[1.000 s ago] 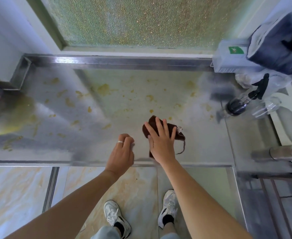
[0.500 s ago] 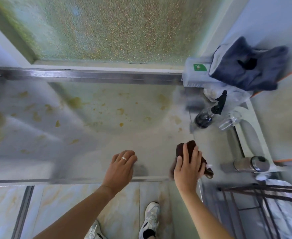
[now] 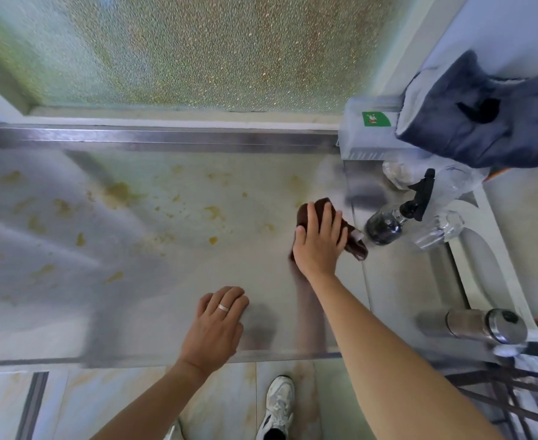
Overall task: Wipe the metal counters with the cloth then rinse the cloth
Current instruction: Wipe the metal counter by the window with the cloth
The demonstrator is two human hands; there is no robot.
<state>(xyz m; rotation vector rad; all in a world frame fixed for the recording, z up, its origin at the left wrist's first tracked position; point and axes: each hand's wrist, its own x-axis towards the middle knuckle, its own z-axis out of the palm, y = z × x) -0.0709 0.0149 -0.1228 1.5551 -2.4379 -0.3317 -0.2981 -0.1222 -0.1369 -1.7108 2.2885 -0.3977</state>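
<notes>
— Right hand (image 3: 320, 246) lies flat, fingers spread, pressing the cloth (image 3: 353, 241) onto the counter (image 3: 166, 281). And the left?

— Left hand (image 3: 217, 325) rests palm down near the front edge, fingers loosely together, holding nothing. A ring (image 3: 223, 308) sits on one finger.

— What surrounds them?

— Frosted window (image 3: 182, 49) behind the counter. At the far right corner a grey box (image 3: 369, 131) with a dark blue cloth (image 3: 483, 122) draped over it. A spray bottle (image 3: 394, 217) stands just beside the cloth, right of it. A steel flask (image 3: 483, 325) lies on its side near the front right. A shoe (image 3: 277, 404) shows on the tiled floor below.

— And the counter itself?

— Dull, brushed metal, with yellowish stains (image 3: 118, 193) scattered over its left and middle, well apart from the cloth.

— The cloth?

— Dark brown, bunched, on the counter's right end, poking out past the fingertips and the little-finger side.
</notes>
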